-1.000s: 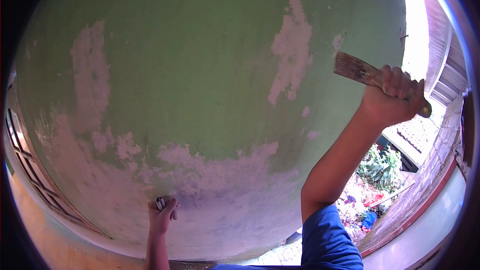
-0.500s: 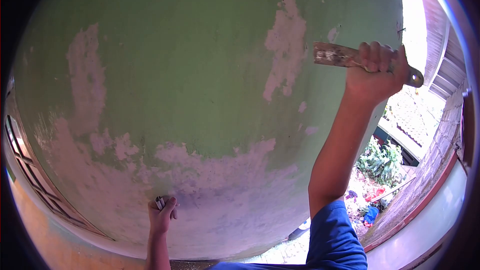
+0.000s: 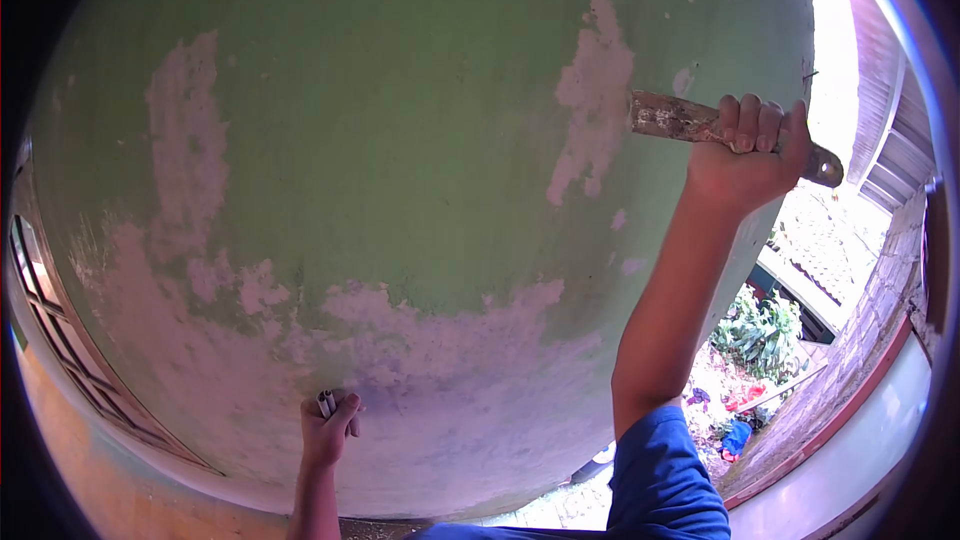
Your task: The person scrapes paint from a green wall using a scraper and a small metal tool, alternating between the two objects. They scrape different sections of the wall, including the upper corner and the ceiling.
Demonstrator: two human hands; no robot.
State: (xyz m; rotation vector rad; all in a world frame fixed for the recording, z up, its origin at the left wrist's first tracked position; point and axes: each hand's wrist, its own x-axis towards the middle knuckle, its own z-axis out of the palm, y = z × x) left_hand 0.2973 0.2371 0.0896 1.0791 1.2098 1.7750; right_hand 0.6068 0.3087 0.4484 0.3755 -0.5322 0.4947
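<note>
My right hand [image 3: 750, 150] is raised at the upper right, its fingers wrapped round the handle of a worn scraper [image 3: 668, 117]. The scraper's stained blade points left, at a bare patch of the green wall [image 3: 420, 140]. Low on the left, my left hand [image 3: 330, 427] is closed round a small pale cylindrical object [image 3: 326, 402], whose ends stick out by the thumb. Behind that hand the wall shows a broad pale area where the green paint is gone.
A barred window [image 3: 75, 350] is at the far left. Beyond the wall's right edge are leafy plants [image 3: 760, 332], a blue item [image 3: 736, 437] on the ground, a brick wall [image 3: 820, 410] and a metal roof [image 3: 895, 140].
The view has shifted slightly, so the wall's patches appear further right. My right hand with the scraper sits a little lower against the wall; my left hand keeps its hold.
</note>
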